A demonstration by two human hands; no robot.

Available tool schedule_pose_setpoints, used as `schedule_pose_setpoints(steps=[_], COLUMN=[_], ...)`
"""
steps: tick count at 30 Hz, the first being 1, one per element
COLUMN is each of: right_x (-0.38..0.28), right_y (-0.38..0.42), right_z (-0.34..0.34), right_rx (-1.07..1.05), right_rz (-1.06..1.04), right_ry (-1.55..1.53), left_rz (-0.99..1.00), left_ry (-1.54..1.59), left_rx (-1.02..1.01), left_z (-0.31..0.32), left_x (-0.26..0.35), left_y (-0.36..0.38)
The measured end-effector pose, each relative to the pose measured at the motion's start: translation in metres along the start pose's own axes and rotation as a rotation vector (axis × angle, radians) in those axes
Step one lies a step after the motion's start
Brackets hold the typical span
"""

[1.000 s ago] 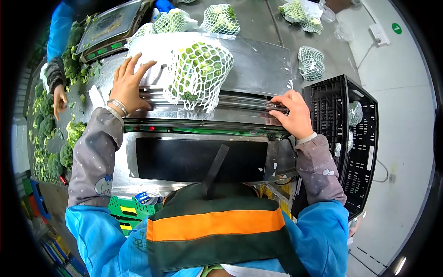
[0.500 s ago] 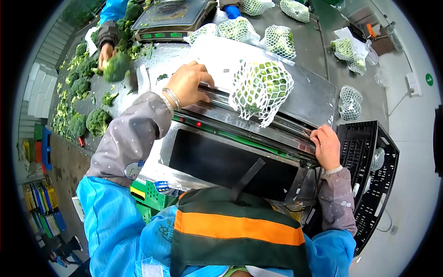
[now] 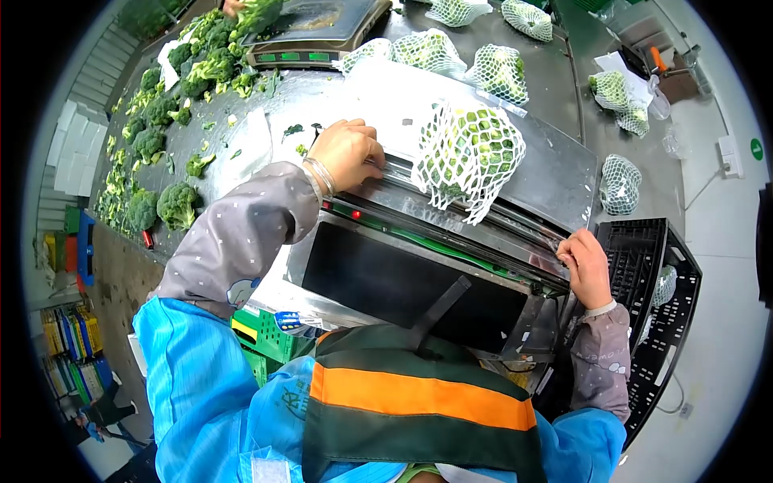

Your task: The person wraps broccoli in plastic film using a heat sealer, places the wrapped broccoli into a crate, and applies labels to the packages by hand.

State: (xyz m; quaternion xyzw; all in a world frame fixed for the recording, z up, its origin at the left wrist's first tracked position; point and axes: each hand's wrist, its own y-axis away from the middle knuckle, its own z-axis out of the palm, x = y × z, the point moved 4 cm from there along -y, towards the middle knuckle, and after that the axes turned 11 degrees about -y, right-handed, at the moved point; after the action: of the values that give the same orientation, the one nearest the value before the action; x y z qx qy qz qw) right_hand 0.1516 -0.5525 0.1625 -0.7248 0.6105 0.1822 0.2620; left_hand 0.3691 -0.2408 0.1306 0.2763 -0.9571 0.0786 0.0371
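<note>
A netted broccoli head [image 3: 469, 153] in white foam mesh rests on the wrapping machine [image 3: 555, 173], by its long metal rollers. At the rollers' left end my left hand [image 3: 348, 155] is closed, fingers curled, a bracelet on its wrist. My right hand [image 3: 585, 262] pinches at the right end. Between the hands runs a shiny strip that looks like clear plastic film [image 3: 515, 233]; its edges are hard to see. The machine's dark plate [image 3: 386, 270] lies nearest my body.
Loose broccoli [image 3: 177, 205] and scraps cover the table at left. Behind stands a weighing scale [image 3: 314, 32], with another person's hand [image 3: 233, 6] near it. More netted heads [image 3: 498, 74] lie at the back and right. A black crate [image 3: 664, 322] stands at right, a green crate [image 3: 266, 334] below.
The other person's hand has carried a broccoli head from the left table towards the scale. My left hand's fingers have curled in more; both my hands remain at the rollers. The view has shifted slightly.
</note>
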Motion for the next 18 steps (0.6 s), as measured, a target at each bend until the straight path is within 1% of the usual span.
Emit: schedule_pose_setpoints(steps=[3, 6, 9, 12, 13, 14, 16, 18], right_x=[-0.003, 0.001, 0.006, 0.01, 0.015, 0.02, 0.025, 0.034], right_y=[-0.001, 0.002, 0.005, 0.007, 0.009, 0.009, 0.011, 0.008], right_z=[0.001, 0.001, 0.005, 0.005, 0.006, 0.009, 0.017, 0.027], right_rx=[-0.018, -0.024, 0.004, 0.098, 0.126, 0.134, 0.149, 0.147], right_rz=[-0.008, 0.016, 0.046, 0.141, 0.076, 0.199, 0.438, 0.462], right_ry=[0.002, -0.021, -0.091, -0.233, -0.21, -0.379, -0.713, -0.884], left_rz=[-0.013, 0.016, 0.031, -0.186, -0.219, -0.134, -0.461, -0.517], left_ry=[-0.056, -0.03, -0.017, 0.181, 0.237, 0.273, 0.828, 1.011], left_rx=[0.023, 0.017, 0.072, -0.016, -0.039, 0.06, -0.16, -0.209], left_z=[-0.001, 0.006, 0.004, -0.007, -0.006, -0.001, 0.006, 0.007], left_x=[0.002, 0.002, 0.007, 0.007, 0.006, 0.003, 0.003, 0.006], left_y=[-0.003, -0.005, -0.003, 0.007, 0.011, 0.015, 0.016, 0.009])
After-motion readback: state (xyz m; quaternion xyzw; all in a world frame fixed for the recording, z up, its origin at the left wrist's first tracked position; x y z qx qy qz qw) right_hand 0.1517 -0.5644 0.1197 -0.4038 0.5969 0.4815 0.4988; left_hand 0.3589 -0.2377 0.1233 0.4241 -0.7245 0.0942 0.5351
